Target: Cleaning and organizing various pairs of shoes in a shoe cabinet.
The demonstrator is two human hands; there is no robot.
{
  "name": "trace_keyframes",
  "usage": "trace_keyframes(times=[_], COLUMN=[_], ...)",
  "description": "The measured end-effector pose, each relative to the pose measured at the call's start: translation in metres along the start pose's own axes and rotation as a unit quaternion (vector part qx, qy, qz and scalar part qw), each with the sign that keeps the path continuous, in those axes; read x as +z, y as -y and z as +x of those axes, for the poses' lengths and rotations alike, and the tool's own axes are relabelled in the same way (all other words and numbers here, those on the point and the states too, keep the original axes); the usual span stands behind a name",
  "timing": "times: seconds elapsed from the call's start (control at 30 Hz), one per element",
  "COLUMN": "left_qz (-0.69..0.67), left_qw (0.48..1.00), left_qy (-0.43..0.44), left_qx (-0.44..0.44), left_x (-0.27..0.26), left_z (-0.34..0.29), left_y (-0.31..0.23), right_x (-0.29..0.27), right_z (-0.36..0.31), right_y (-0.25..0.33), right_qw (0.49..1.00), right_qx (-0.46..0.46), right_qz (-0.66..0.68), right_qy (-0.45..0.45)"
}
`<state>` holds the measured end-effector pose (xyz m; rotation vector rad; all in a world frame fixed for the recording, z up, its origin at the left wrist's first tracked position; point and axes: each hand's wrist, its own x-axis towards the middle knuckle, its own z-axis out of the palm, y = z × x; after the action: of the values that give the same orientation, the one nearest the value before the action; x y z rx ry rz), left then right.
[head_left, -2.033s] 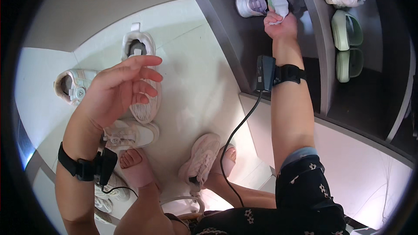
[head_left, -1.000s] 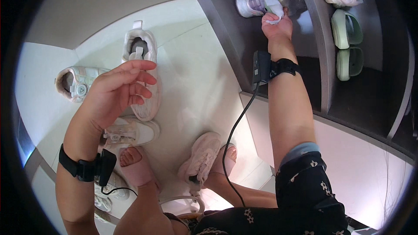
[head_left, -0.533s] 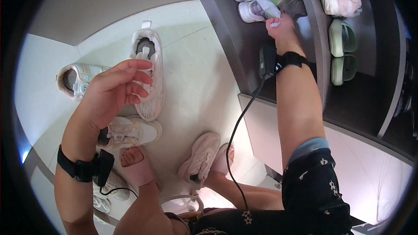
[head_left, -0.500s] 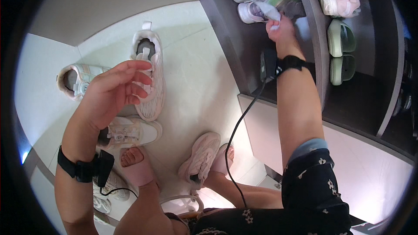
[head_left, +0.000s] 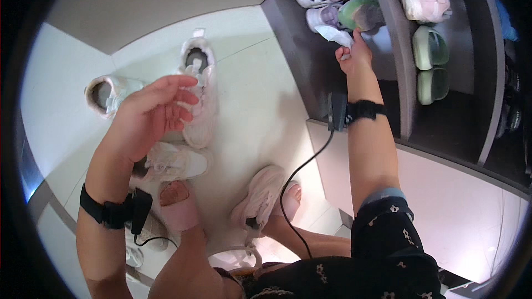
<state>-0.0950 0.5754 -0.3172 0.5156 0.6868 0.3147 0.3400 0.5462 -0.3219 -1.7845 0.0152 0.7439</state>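
Observation:
Inside the dark shoe cabinet, my right hand (head_left: 356, 60) is closed on a white wipe (head_left: 334, 35), which spreads out to the left of the fingers. Just beyond it are a white and grey sneaker (head_left: 324, 17) and a green and dark grey shoe (head_left: 354, 13). My left hand (head_left: 158, 105) hovers with loosely curled, parted fingers and nothing in them. Below it on the floor are a pale sneaker (head_left: 200, 116), a white and beige one (head_left: 180, 161), and another (head_left: 105, 95) to its left, partly hidden by the hand.
The cabinet (head_left: 400, 61) has an upright divider; pale green slippers (head_left: 431, 49) and pink shoes (head_left: 424, 3) stand to its right. A cabinet door (head_left: 160, 0) spans the upper left. Another pale sneaker (head_left: 259, 196) lies near my feet. A black cable (head_left: 299, 169) hangs from my right wrist.
My right hand has drawn back a little from the shoes, and the wipe now hangs more spread out. The view has shifted slightly; my left hand keeps about the same pose.

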Motion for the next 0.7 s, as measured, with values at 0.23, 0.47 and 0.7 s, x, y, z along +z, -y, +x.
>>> trace_keyframes(times=[0.23, 0.47, 0.7], left_qz=[-0.004, 0.055, 0.417], left_qw=[0.981, 0.944, 0.867], left_qy=[-0.146, -0.253, -0.271], left_qx=[0.131, 0.205, 0.017], left_x=[-0.031, -0.071, -0.089], left_z=[-0.034, -0.073, -0.078], left_y=[-0.035, -0.03, 0.052], right_x=[-0.014, -0.036, -0.045], right_z=[-0.11, -0.179, -0.249], right_y=[-0.088, -0.166, -0.206], right_qw=[0.992, 0.978, 0.957], right_qx=[0.074, 0.176, 0.138], right_qz=[-0.02, -0.039, -0.165], right_qy=[0.103, 0.108, 0.194])
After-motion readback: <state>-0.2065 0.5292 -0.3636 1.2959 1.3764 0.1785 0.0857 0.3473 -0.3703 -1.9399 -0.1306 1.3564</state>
